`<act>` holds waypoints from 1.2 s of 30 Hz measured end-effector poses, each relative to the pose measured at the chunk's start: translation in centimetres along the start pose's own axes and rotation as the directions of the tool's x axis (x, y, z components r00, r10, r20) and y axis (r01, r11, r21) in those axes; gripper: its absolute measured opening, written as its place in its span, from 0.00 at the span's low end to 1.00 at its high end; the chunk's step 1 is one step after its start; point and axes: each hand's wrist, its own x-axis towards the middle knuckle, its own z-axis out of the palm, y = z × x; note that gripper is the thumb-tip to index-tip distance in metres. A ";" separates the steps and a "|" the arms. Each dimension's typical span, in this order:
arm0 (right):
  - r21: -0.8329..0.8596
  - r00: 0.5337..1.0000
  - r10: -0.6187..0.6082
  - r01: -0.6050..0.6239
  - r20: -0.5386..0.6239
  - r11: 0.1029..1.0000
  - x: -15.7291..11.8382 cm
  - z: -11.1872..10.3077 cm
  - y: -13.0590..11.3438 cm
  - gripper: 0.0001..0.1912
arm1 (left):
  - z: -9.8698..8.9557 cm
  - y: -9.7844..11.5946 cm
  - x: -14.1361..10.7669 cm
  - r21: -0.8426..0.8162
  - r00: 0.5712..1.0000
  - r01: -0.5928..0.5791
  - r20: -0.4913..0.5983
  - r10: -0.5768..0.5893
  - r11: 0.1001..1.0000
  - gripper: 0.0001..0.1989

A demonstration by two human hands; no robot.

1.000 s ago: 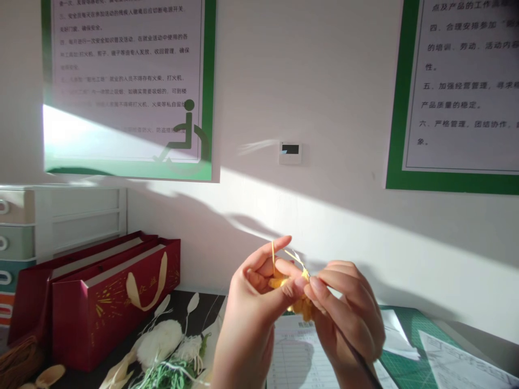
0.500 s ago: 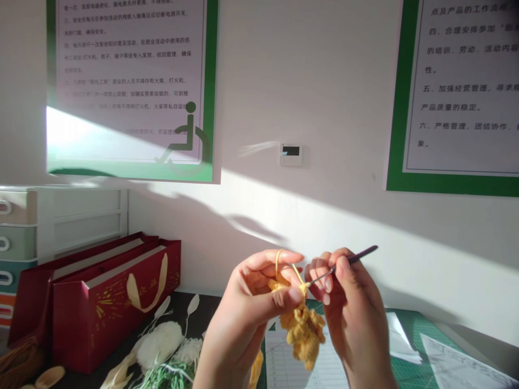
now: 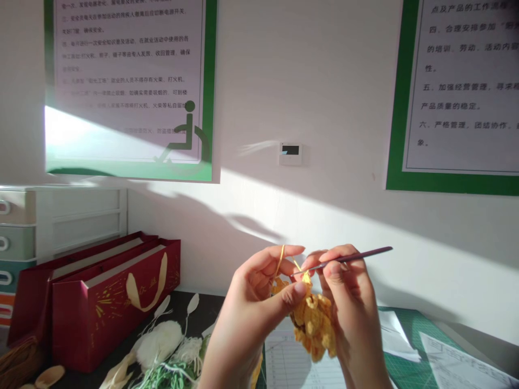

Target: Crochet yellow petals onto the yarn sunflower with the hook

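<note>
A yellow crocheted piece (image 3: 314, 327) hangs below my left hand (image 3: 259, 302), its top edge pinched between thumb and fingers. A strand of yellow yarn (image 3: 280, 259) loops over my raised left index finger and runs down to the work. My right hand (image 3: 351, 292) grips a dark crochet hook (image 3: 365, 253) between thumb and fingers. The hook lies nearly level, its thin tip at the top of the yellow piece, close to the left fingers. Both hands are close together, above the papers.
Red gift bags (image 3: 101, 302) and a drawer unit (image 3: 81, 210) stand at the left. White yarn (image 3: 159, 343) and green yarn (image 3: 172, 375) lie beside them. A printed sheet (image 3: 300, 356) and a green cutting mat (image 3: 409, 324) are underneath. Posters hang on the wall.
The hook has turned flatter, and its tip has moved left past the top of the work. The yellow piece has swung right and turned. My right hand has shifted slightly left.
</note>
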 end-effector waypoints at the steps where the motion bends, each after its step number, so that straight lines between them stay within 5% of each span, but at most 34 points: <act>1: 0.002 1.000 0.007 -0.007 -0.001 1.000 0.0 0.0 0.0 0.05 | -0.1 0.0 0.0 -0.005 1.000 0.006 0.012 -0.006 1.000 0.20; 9: -0.004 0.999 0.005 -0.005 -0.032 1.000 -0.2 0.2 -0.1 0.06 | -1.0 -0.2 0.1 0.051 0.993 0.026 0.111 -0.032 0.998 0.22; 15: -0.028 0.989 -0.043 0.040 -0.143 0.999 -0.2 0.3 -0.2 0.08 | -1.7 -1.1 1.0 -0.039 0.953 0.033 0.304 -0.019 0.999 0.37; 22: 0.001 0.983 -0.052 0.053 -0.174 0.999 0.2 0.3 -0.2 0.08 | -1.8 -1.9 1.6 -0.106 0.971 0.018 0.241 0.008 0.994 0.33; 36: -0.090 0.971 -0.237 0.235 -0.016 0.968 0.4 0.0 -0.5 0.04 | -1.3 -0.4 0.2 -0.081 0.980 0.054 0.198 -0.037 0.995 0.27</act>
